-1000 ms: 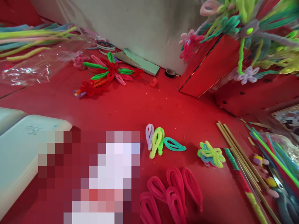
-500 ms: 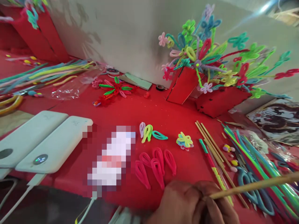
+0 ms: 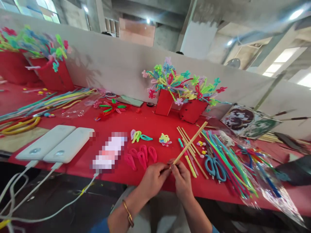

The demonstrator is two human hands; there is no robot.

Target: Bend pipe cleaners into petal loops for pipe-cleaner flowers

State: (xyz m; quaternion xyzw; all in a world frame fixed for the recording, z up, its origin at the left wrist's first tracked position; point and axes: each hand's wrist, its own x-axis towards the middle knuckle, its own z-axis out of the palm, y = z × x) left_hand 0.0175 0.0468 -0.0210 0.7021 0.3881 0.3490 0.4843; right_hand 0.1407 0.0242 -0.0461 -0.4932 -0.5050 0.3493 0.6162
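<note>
A thin wooden stick [image 3: 190,142] slants up and to the right from my two hands, which meet near the table's front edge. My left hand [image 3: 155,178] is closed at the stick's lower end, its fingertips pressed together; that end is hidden by the fingers. My right hand [image 3: 181,178] pinches the stick just beside it. Past my left hand lie several red pipe-cleaner loops [image 3: 142,157]. Farther back are yellow-green loops [image 3: 136,136], a teal loop [image 3: 146,137] and a small layered pipe-cleaner flower [image 3: 164,139].
To the right lie more sticks [image 3: 187,142], blue-handled scissors [image 3: 215,168] and bundled pipe cleaners [image 3: 230,161]. At left are white power banks [image 3: 70,145] with cables and a blurred phone [image 3: 110,150]. Red boxes [image 3: 164,103] of pipe-cleaner flowers stand by the grey partition [image 3: 116,68].
The view has pulled back and tilted up, so both forearms and the room beyond the partition now show. The stick has swung from nearly level to a steep slant, still in my hands.
</note>
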